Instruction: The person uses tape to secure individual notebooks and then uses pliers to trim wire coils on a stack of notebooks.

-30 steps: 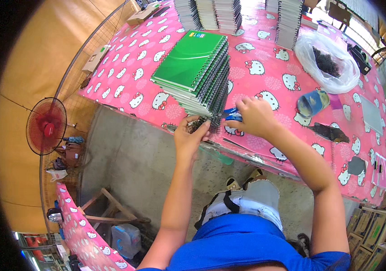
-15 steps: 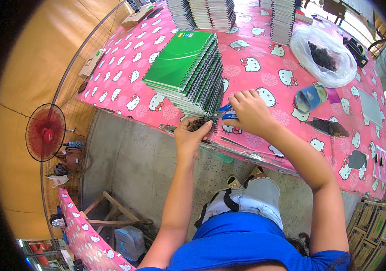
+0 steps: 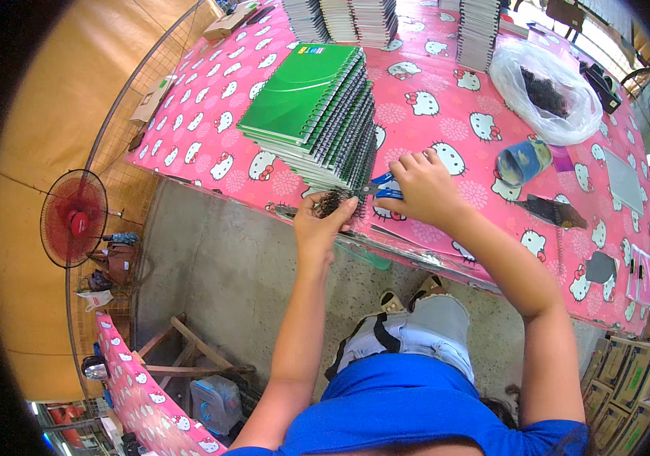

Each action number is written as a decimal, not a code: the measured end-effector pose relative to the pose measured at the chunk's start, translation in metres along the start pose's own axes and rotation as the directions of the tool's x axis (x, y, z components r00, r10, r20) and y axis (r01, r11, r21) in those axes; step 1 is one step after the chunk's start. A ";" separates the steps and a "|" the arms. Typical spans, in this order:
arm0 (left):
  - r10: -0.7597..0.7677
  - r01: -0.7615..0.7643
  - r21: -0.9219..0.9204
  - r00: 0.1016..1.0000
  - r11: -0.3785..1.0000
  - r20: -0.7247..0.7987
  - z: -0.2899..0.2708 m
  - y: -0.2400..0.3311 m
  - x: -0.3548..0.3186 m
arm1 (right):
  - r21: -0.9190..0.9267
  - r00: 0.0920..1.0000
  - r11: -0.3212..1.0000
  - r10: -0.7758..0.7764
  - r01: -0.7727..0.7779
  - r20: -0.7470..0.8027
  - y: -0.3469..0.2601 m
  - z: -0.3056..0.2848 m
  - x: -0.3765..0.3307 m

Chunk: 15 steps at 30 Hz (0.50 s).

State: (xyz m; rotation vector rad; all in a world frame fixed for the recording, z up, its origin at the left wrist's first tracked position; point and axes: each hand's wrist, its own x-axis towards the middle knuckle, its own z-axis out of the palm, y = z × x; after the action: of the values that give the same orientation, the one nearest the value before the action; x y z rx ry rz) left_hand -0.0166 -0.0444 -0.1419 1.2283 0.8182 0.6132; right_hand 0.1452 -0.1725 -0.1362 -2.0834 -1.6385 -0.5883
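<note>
At the table's near edge my left hand [image 3: 316,229] is closed around a bunch of dark wire binding coils [image 3: 331,202], thumb pressed along its right side. My right hand [image 3: 425,190] grips blue-handled pliers [image 3: 388,187], whose jaws point left at the coils and the bottom corner of the stack. Whether the jaws touch a wire is too small to tell. Just beyond my hands rises a leaning stack of green spiral notebooks [image 3: 298,95], with dark coils along their right edges.
The pink patterned table [image 3: 454,133] carries tall stacks of notebooks [image 3: 479,38] at the back and a clear plastic bag of black coils [image 3: 545,91] at the right. Nearer lies a blue transparent container [image 3: 524,163]. A red fan [image 3: 74,219] stands left; cardboard boxes [image 3: 636,372] sit lower right.
The pliers have come slightly closer to the coils in my left hand, and their handles have shifted in my right hand. My left hand keeps its hold. The whole view has shifted slightly.
</note>
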 end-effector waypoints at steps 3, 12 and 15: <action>0.036 -0.036 0.007 0.999 0.999 0.019 -0.002 -0.005 0.003 | 0.056 0.932 0.983 0.145 -0.173 0.334 -0.009 -0.001 0.004; -0.029 0.029 0.037 0.999 0.999 -0.014 -0.004 -0.004 0.006 | -0.029 1.000 0.999 0.022 -0.022 -0.001 0.001 0.007 -0.006; 0.030 -0.029 0.077 1.000 0.997 -0.001 0.002 -0.004 0.004 | 0.017 0.972 0.995 0.088 -0.094 0.220 -0.004 0.008 0.001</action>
State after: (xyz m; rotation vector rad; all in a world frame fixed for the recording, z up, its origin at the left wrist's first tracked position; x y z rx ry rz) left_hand -0.0123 -0.0434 -0.1459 1.3117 0.8328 0.6117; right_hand 0.1425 -0.1667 -0.1417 -2.2566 -1.6446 -0.3130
